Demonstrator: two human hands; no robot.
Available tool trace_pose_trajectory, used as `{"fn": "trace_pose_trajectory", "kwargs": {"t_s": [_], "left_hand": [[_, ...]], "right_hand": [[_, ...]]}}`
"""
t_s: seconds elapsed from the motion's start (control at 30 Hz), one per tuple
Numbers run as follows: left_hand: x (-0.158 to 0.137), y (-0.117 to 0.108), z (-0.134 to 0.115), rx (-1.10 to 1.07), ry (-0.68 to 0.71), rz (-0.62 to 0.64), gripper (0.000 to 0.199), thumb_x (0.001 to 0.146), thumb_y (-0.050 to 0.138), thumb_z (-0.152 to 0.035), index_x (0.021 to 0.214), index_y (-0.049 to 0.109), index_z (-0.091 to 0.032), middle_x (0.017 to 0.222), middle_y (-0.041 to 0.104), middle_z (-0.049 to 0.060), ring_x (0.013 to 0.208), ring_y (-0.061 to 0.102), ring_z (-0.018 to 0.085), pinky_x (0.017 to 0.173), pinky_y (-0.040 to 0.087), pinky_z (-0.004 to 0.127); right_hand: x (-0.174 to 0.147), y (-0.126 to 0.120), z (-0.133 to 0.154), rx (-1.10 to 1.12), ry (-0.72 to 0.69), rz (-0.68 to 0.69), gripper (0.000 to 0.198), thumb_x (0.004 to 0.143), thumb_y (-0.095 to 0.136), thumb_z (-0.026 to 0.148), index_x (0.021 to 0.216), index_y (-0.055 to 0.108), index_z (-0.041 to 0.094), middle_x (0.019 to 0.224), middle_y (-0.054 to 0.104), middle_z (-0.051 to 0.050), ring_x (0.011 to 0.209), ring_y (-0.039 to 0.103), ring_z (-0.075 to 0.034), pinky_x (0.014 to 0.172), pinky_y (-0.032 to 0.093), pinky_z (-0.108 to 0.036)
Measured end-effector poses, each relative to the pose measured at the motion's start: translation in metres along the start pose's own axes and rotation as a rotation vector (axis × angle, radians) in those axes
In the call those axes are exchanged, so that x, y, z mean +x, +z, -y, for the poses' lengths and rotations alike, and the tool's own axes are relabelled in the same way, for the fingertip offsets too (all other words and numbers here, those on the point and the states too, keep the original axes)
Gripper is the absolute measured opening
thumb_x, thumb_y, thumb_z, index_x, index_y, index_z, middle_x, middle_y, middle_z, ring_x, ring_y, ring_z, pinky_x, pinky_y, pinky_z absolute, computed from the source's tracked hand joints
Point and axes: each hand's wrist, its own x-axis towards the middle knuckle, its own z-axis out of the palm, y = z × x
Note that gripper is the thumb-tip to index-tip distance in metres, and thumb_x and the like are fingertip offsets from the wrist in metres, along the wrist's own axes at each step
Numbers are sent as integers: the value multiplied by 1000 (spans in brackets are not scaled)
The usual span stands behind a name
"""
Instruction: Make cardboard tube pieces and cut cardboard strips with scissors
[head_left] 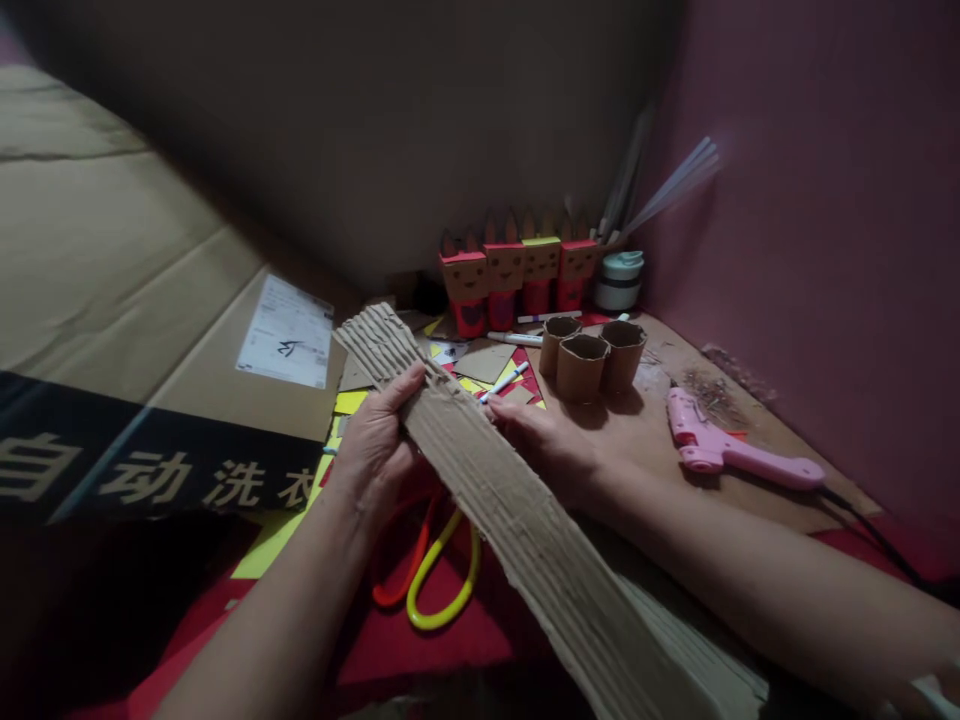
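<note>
A long strip of corrugated cardboard (487,480) runs from the middle of the head view down to the lower right, its ridges bare at the far end. My left hand (379,430) is closed on its left edge near that end, thumb on top. At the opposite edge, my right hand (544,440) grips the strip, its fingers partly hidden behind the cardboard. Beneath lie scissors with one red and one yellow handle (442,570); their blades are hidden. A white marker (504,382) lies just beyond my right fingertips.
Three brown cardboard cups (583,365) stand behind my right hand, with a pink glue gun (739,450) to their right. Several red-bodied cardboard figures (517,280) line the back beside a pale green jar (619,280). A large carton (150,300) fills the left.
</note>
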Motion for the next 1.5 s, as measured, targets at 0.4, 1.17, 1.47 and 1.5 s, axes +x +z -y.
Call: {"fn": "trace_pose_trajectory", "kwargs": {"t_s": [0.4,1.17,1.47,1.5], "left_hand": [[0,-3,-12,118,184,230,39,84,52,-52,90,67,-17,77,70,4,70,66,17,65,55,28],[-15,-4,-29,532,495,49,26,65,73,-30,83,62,-14,53,59,-2,38,45,6,37,34,16],[-90,-50,-3,1827,308,161,27,68,68,-45,83,63,-23,79,65,6,69,59,22,57,37,27],[-93,-51,5,1867,336,156,24,69,66,-42,84,62,-23,82,65,7,72,59,24,58,35,28]], "right_hand": [[-12,1,15,165,5,-43,13,69,66,15,81,63,16,68,65,0,60,61,-11,63,49,-22],[-9,-3,30,-12,-147,-267,15,65,65,20,80,66,17,66,66,-2,58,59,-15,59,48,-29],[-9,-14,45,150,-185,-319,21,57,66,10,76,63,19,65,67,2,59,60,-15,60,49,-30],[-9,-14,47,143,-219,-334,22,56,66,9,75,63,19,64,66,3,59,59,-14,59,49,-29]]}}
